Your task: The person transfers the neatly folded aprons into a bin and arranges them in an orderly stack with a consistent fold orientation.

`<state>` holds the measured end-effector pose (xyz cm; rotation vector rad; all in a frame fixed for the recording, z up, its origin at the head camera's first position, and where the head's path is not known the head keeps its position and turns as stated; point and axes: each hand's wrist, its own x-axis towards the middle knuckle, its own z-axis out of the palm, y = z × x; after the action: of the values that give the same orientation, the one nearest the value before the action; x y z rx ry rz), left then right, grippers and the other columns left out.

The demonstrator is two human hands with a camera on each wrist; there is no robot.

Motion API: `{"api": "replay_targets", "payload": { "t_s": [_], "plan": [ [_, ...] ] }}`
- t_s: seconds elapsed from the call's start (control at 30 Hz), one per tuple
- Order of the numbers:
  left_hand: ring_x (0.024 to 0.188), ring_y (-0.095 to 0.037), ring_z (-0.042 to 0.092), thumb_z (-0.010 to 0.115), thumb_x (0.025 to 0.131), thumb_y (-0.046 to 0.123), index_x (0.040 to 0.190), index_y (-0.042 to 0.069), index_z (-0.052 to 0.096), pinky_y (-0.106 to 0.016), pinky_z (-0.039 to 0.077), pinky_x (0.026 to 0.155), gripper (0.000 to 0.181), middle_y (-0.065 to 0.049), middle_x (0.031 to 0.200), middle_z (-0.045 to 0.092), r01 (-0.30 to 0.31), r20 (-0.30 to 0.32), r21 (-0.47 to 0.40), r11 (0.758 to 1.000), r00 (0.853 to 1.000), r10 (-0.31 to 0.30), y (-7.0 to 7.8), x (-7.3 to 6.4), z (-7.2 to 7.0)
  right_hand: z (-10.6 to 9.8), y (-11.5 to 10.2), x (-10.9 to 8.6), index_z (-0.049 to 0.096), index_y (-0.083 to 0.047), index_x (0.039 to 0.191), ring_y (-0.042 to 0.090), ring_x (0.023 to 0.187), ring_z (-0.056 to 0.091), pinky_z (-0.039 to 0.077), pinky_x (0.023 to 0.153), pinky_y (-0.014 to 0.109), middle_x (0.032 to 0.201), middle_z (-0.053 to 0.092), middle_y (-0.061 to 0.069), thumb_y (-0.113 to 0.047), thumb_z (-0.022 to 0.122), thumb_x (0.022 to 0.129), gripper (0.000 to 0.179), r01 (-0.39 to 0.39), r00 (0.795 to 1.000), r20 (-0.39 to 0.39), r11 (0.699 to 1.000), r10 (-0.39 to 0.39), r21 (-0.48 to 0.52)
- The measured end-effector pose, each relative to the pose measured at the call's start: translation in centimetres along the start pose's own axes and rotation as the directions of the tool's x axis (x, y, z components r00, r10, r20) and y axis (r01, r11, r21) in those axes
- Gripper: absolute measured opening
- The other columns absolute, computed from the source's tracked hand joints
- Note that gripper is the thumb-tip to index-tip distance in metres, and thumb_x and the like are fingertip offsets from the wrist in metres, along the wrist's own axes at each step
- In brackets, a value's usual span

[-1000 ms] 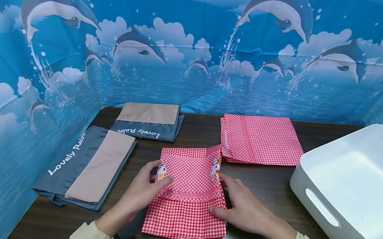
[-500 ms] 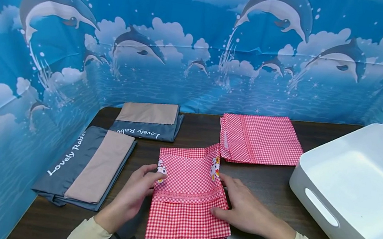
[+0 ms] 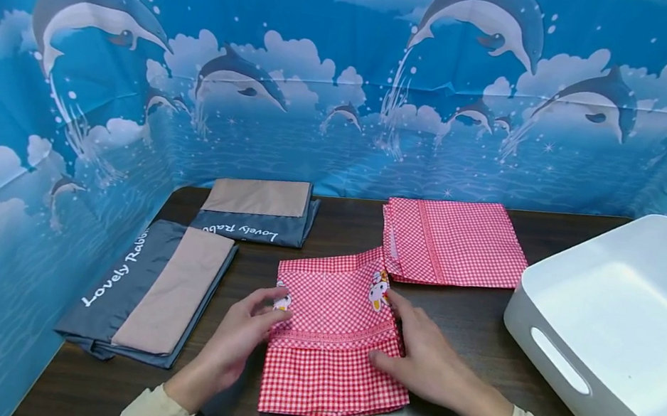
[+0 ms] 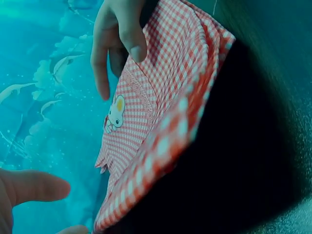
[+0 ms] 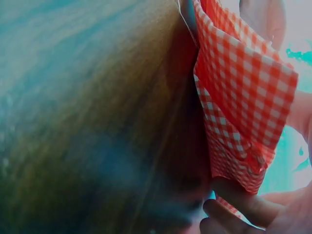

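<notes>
Fingers spread from thumbs, left hand (image 3: 236, 332) and right hand (image 3: 427, 361) flank one folded red-and-white checked cloth (image 3: 328, 308), probably to keep its sides even; whether either pinches, I cannot tell.

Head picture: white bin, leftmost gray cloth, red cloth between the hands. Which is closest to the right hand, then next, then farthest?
1. Red cloth, touching the right hand.
2. White bin, to its right.
3. Leftmost gray cloth, far left, past the left hand.
</notes>
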<state>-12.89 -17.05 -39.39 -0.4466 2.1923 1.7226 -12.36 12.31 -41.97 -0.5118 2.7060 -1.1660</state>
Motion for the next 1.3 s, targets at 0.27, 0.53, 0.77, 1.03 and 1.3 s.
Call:
{"api": "replay_targets", "payload": {
  "t_s": [0.27, 0.53, 0.77, 1.03, 1.3],
  "plan": [
    [0.123, -0.029, 0.056, 0.065, 0.107, 0.021, 0.147, 0.007, 0.06, -0.037, 0.053, 0.096, 0.042, -0.019, 0.143, 0.056, -0.01, 0.009, 0.017, 1.0, 1.0, 0.01, -0.3, 0.2, 0.1, 0.2, 0.0, 0.3, 0.062, -0.009, 0.147, 0.036, 0.141, 0.06, 0.048, 0.116, 0.06, 0.148, 0.066, 0.014, -0.015, 0.074, 0.088, 0.061, 0.062, 0.997, -0.051, 0.997, -0.064, -0.046],
    [0.128, -0.035, 0.057, 0.066, 0.106, 0.018, 0.148, 0.007, 0.058, -0.038, 0.056, 0.095, 0.044, -0.024, 0.156, 0.046, -0.012, -0.002, 0.048, 0.999, 1.0, 0.012, -0.4, 0.1, 0.2, 0.0, -0.1, 0.3, 0.067, -0.009, 0.138, 0.029, 0.132, 0.066, 0.053, 0.11, 0.055, 0.138, 0.071, 0.008, -0.015, 0.076, 0.086, 0.053, 0.066, 0.997, -0.039, 0.997, -0.067, -0.026],
    [0.131, -0.041, 0.055, 0.067, 0.1, 0.001, 0.15, 0.01, 0.058, -0.044, 0.058, 0.097, 0.052, -0.024, 0.163, 0.041, -0.057, -0.004, 0.121, 0.991, 0.998, 0.058, -0.9, 0.1, 0.2, -0.3, -0.2, 0.4, 0.068, -0.009, 0.137, 0.031, 0.131, 0.066, 0.053, 0.109, 0.057, 0.136, 0.071, 0.008, -0.015, 0.081, 0.089, 0.051, 0.066, 0.998, -0.013, 0.998, -0.066, -0.006],
    [0.068, -0.018, 0.057, 0.067, 0.099, -0.004, 0.15, 0.011, 0.057, -0.029, 0.049, 0.067, 0.055, -0.019, 0.12, 0.065, -0.065, 0.008, 0.138, 0.988, 0.998, 0.065, -1.1, 0.1, 0.5, -0.2, 0.0, 0.5, 0.068, -0.009, 0.138, 0.037, 0.135, 0.064, 0.049, 0.113, 0.062, 0.14, 0.07, 0.011, -0.014, 0.084, 0.09, 0.051, 0.035, 0.999, -0.003, 0.999, -0.035, -0.005],
    [0.063, -0.016, 0.052, 0.068, 0.1, -0.002, 0.146, 0.008, 0.061, -0.027, 0.042, 0.06, 0.048, -0.005, 0.079, 0.064, -0.044, -0.003, 0.132, 0.99, 0.999, 0.045, -1.1, 0.1, 0.5, -0.3, 0.0, 0.4, 0.069, -0.009, 0.137, 0.037, 0.135, 0.063, 0.049, 0.113, 0.062, 0.14, 0.07, 0.012, -0.012, 0.085, 0.089, 0.051, 0.036, 0.999, -0.004, 0.999, -0.036, -0.003]
  ]
}}
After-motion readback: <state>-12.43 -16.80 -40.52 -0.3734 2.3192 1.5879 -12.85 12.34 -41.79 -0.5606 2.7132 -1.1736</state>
